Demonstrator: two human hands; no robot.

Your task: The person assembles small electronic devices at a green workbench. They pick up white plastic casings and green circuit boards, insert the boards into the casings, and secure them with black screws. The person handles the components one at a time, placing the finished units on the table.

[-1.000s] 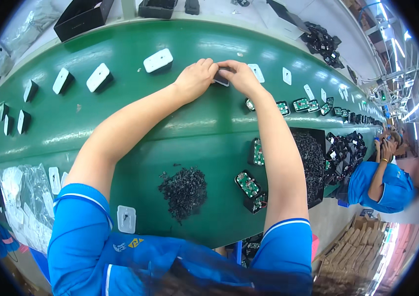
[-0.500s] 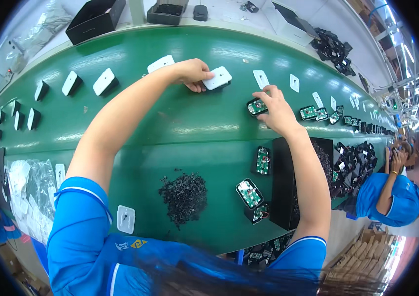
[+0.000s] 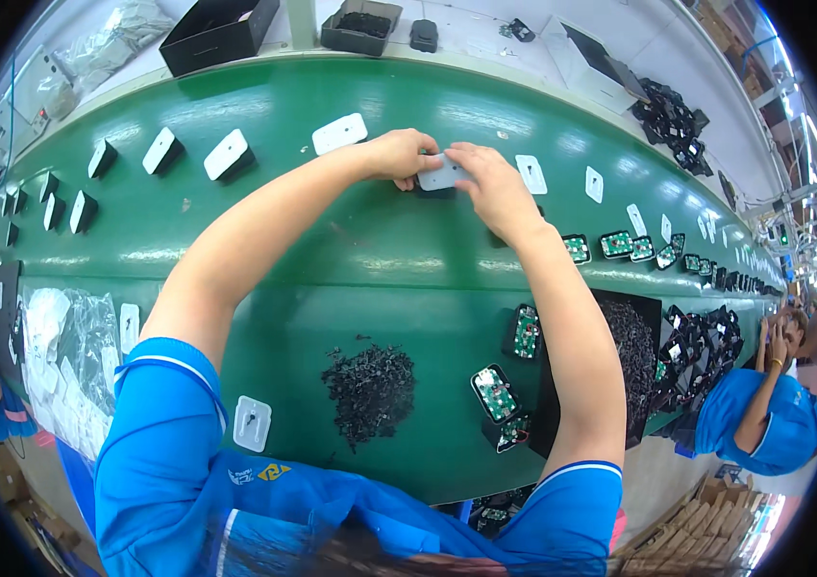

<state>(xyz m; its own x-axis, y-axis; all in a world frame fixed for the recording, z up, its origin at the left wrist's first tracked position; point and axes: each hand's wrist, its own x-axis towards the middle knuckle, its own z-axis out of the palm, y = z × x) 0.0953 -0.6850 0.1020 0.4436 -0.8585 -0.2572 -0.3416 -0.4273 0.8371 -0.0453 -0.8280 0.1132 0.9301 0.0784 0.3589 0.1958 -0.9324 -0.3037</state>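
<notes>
Hands: both meet at 12 o'clock on the far side of the green conveyor surface (image 3: 370, 260), arms stretched forward.
Left hand (image 3: 399, 154): fingers curled, pinching the left end of a small white rectangular plastic cover plate (image 3: 443, 174).
Right hand (image 3: 487, 185): fingertips pressed on the plate's right end and top edge.
Cover plate: held between the two hands, just above a dark housing on the surface; whether it touches the housing cannot be told.
At 11 o'clock: a second white plate on a black box (image 3: 339, 134), just beside the left hand.
At 10 o'clock: a row of black boxes with white lids (image 3: 227, 155), trailing off leftward.
At 1 o'clock: loose flat white plates (image 3: 531, 174), near the right hand.
At 3 o'clock: a line of black housings with green circuit boards (image 3: 617, 244).
At 6 o'clock: a heap of small black plastic parts (image 3: 368, 389), well apart from the hands.
At 5 o'clock: open black units showing green boards (image 3: 496, 393).
</notes>
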